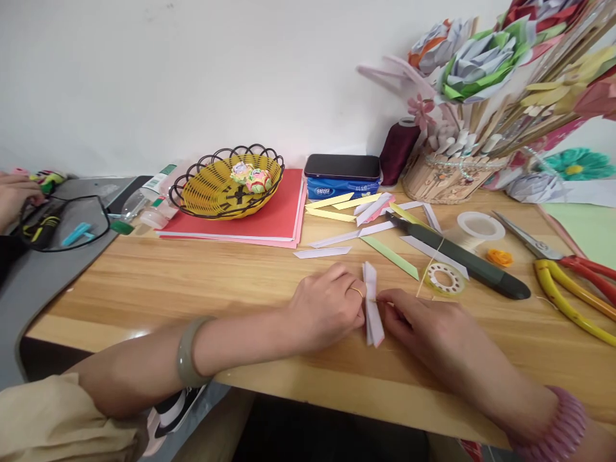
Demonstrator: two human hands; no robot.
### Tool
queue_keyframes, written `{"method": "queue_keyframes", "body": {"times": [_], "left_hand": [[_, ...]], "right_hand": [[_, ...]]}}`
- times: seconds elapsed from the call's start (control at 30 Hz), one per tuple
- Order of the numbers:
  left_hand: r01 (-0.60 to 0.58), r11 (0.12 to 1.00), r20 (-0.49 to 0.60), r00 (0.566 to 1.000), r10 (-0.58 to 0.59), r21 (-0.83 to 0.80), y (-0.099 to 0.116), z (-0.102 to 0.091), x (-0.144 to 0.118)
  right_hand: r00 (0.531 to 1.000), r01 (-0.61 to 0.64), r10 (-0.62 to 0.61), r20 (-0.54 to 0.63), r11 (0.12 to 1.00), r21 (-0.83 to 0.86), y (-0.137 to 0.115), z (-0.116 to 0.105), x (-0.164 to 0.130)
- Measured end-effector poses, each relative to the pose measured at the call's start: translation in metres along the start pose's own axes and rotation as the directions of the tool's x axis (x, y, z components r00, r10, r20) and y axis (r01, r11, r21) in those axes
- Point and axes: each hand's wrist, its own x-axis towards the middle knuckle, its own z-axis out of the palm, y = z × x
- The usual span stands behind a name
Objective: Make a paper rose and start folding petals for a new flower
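A bundle of folded white and pink paper strips (372, 304) stands on edge on the wooden table (192, 282). My left hand (327, 307) pinches the bundle from the left; a ring is on one finger. My right hand (423, 327) presses against its right side and holds a thin yellowish thread (430, 266) at the bundle's middle. The thread runs up towards a small spool (444, 278) lying just right of the bundle.
Loose folded paper strips (366, 221) lie behind the hands, with a dark green knife (462, 263), a tape roll (479, 228), scissors (553, 253) and yellow pliers (568, 298) to the right. A yellow wire basket (226, 186) sits on red paper. Paper flowers (481, 58) stand far right. Another person's hand (14, 196) is far left.
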Motion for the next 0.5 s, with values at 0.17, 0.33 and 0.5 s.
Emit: {"method": "queue_keyframes", "body": {"times": [0.17, 0.33, 0.5], "left_hand": [[0.068, 0.996, 0.077, 0.995, -0.063, -0.065, -0.001, -0.004, 0.002], [0.144, 0.968, 0.236, 0.967, -0.094, -0.204, 0.001, -0.013, 0.009], [0.070, 0.978, 0.243, 0.970, -0.020, -0.198, -0.001, -0.014, 0.013]], "right_hand": [[1.000, -0.014, 0.014, -0.001, 0.999, 0.030, 0.001, -0.003, -0.002], [0.999, -0.027, 0.027, -0.021, 0.999, 0.019, -0.004, -0.004, -0.002], [0.999, -0.006, 0.007, -0.053, 1.000, 0.021, -0.004, -0.005, -0.001]]}}
